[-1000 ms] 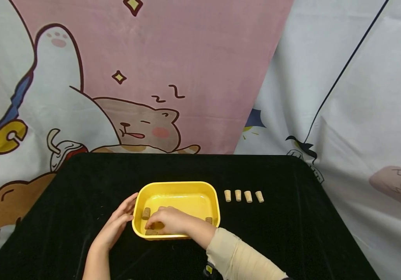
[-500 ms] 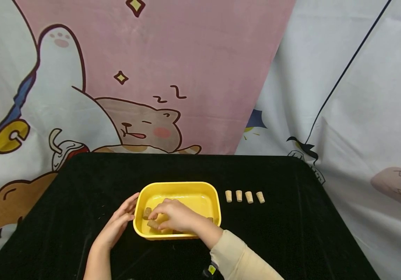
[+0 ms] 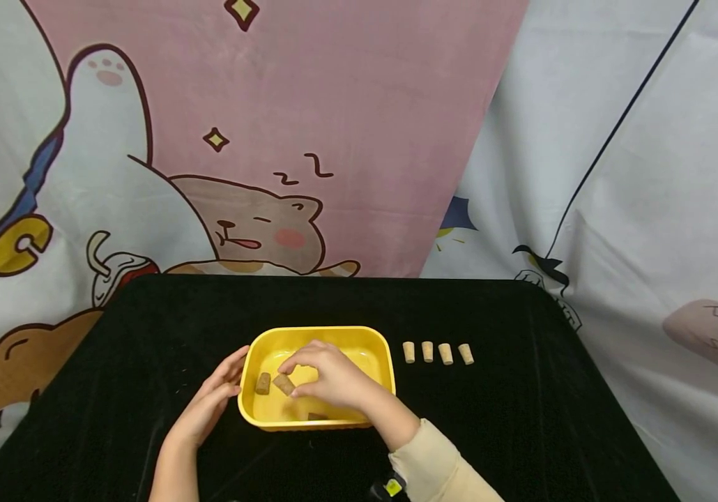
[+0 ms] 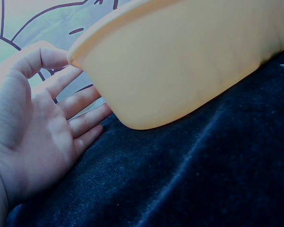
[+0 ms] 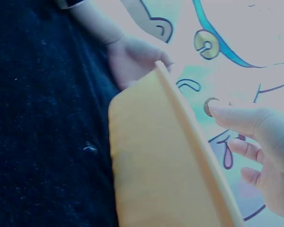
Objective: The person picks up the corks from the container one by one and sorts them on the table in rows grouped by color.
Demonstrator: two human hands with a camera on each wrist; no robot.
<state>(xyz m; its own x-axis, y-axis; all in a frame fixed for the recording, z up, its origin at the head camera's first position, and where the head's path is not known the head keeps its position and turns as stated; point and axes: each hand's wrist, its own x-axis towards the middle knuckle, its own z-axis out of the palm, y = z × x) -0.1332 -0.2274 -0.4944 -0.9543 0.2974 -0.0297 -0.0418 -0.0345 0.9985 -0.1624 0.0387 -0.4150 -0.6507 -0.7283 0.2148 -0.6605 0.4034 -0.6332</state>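
A yellow plastic tub (image 3: 368,338) stands on the black-covered table. Over its inside, my right hand (image 3: 334,376) pinches a cork stopper (image 3: 284,383) between thumb and fingertips; the right wrist view shows only the end of that cork (image 5: 209,107) past the thumb. Another cork (image 3: 263,383) lies in the tub near its left wall, and one more (image 3: 317,416) shows partly by the near wall. My left hand (image 3: 207,402) touches the tub's left side with fingers fairly straight. In the left wrist view, its thumb meets the rim (image 4: 75,59) and its fingers reach along the wall.
Right of the tub, several pale corks (image 3: 427,351) stand in a row on the black cloth (image 3: 491,432). A cartoon-printed curtain (image 3: 365,139) hangs behind the table's far edge.
My right hand has picked up a cork from the tub's near left corner, lifting it up and to the right. The left hand has stayed at the tub's side.
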